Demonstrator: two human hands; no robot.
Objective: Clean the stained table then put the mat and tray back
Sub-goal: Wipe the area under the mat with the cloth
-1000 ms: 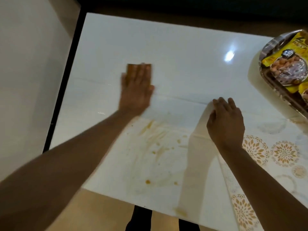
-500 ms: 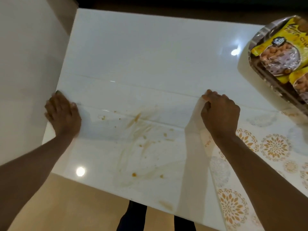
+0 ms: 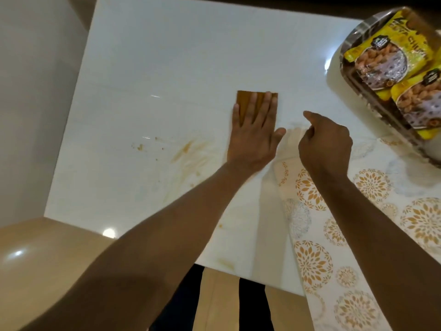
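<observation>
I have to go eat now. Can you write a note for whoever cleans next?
Left hand: flat, pressing the brown cloth on the table.
Right hand: pinching the folded-back mat edge.
Tray of snack packets sits at the far right.
Done: mat pulled aside, wiping begun.
Left: brown stains left of the cloth, then lay the mat flat and return the tray.

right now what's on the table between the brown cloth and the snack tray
In the head view, only bare glossy table lies between the brown cloth under the left hand and the tray; the right hand sits nearer.
</observation>
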